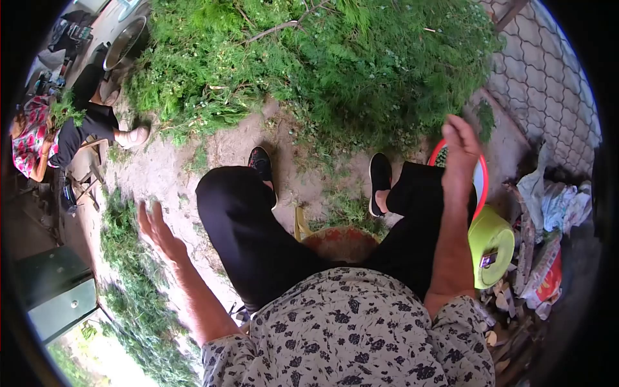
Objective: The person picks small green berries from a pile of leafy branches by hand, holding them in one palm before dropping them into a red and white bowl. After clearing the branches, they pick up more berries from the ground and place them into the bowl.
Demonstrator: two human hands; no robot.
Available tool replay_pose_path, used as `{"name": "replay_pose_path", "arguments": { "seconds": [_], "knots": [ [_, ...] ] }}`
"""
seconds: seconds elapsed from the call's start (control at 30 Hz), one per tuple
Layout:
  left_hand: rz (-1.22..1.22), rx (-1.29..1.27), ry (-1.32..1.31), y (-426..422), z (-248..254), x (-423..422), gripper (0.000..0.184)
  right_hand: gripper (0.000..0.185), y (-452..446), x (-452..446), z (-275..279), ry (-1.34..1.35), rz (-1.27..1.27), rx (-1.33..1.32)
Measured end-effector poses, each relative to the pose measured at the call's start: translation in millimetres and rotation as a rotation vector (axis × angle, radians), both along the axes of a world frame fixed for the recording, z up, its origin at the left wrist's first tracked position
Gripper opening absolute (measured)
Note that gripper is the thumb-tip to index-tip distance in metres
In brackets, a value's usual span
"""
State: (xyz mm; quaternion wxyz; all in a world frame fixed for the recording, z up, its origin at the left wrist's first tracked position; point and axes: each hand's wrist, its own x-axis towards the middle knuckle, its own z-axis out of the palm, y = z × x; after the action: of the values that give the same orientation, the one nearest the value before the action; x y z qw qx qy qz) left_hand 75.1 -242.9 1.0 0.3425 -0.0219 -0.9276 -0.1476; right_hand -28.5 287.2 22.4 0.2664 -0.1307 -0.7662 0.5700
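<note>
My left hand is raised over the ground left of my knee, fingers stretched and slightly apart, holding nothing. On the other side, my right hand is up above a red-rimmed bucket, its fingers loosely bent and nothing visible in them. Small green pieces show inside that bucket, partly hidden by my hand and leg. A large pile of green leafy branches lies in front of my shoes. Between my legs is a worn reddish container, partly covered by my shirt.
A yellow-green container holds a small dark object on the right, beside plastic bags and wood pieces. Another person sits at the left near a metal basin. More greenery lies at the lower left by a green cabinet.
</note>
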Motion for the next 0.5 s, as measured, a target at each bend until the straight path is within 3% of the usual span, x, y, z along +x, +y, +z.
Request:
{"name": "replay_pose_path", "arguments": {
  "seconds": [0.1, 0.13, 0.23, 0.3, 0.37, 0.43, 0.5],
  "knots": [
    [-0.187, 0.347, -0.052, 41, 57, -71, 0.034, 0.023, -40, -22, -32, -0.133, 0.095, -0.124],
    [0.031, 0.878, -0.237, 81, 90, -96, 0.036, 0.024, -53, -27, -43, -0.201, 0.143, -0.081],
    [-0.159, 0.944, -0.587, 115, 101, -142, 0.039, 0.031, -77, -40, -115, -0.415, 0.262, 0.06],
    [-0.295, 0.904, -0.796, 137, 96, -172, 0.037, 0.037, -97, -39, -155, -0.542, 0.417, 0.218],
    [-0.484, 0.619, -0.703, 154, 80, -203, 0.032, 0.042, -115, -36, -184, -0.774, 0.623, 0.207],
    [-0.513, 0.381, -0.652, 166, 64, -227, 0.032, 0.046, -131, -31, -218, -0.902, 0.799, 0.32],
    [-0.565, 0.277, -0.713, 159, 47, -241, 0.034, 0.049, -133, -18, -270, -0.891, 0.895, 0.384]
  ]
}}
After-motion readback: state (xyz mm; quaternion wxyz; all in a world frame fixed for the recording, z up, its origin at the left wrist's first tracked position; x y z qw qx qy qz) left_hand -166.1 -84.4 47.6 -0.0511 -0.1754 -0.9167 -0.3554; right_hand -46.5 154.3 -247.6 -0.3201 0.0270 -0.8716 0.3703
